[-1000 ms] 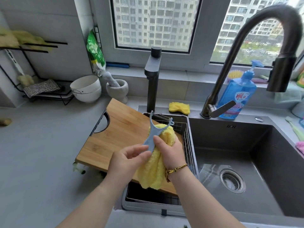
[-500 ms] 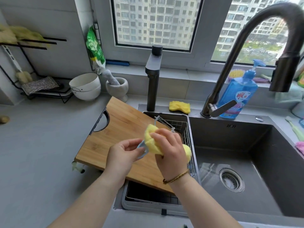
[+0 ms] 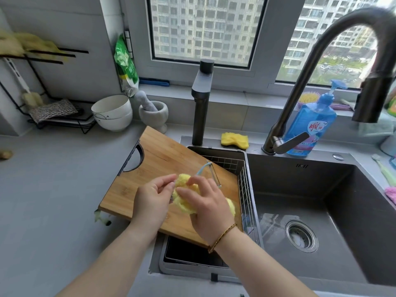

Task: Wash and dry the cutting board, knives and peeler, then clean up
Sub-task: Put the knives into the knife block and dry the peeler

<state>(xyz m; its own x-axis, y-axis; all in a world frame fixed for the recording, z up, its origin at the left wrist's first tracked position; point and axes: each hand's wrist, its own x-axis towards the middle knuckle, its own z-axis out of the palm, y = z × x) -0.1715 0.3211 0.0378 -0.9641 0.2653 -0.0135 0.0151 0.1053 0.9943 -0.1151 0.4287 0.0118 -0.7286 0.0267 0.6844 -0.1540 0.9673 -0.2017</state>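
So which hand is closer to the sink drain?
Right. The right hand is over the cutting board, left of the drain; the left hand is farther left.

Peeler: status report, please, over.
Left hand and right hand grip cloth wrapped round peeler. Blade end sticks out above cutting board. Nothing blocks.

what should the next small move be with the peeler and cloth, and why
Probably slide the yellow cloth up over the blade head of the peeler. The right hand grips the cloth around the handle, the left hand pinches the handle end, and the blade head juts out bare over the cutting board.
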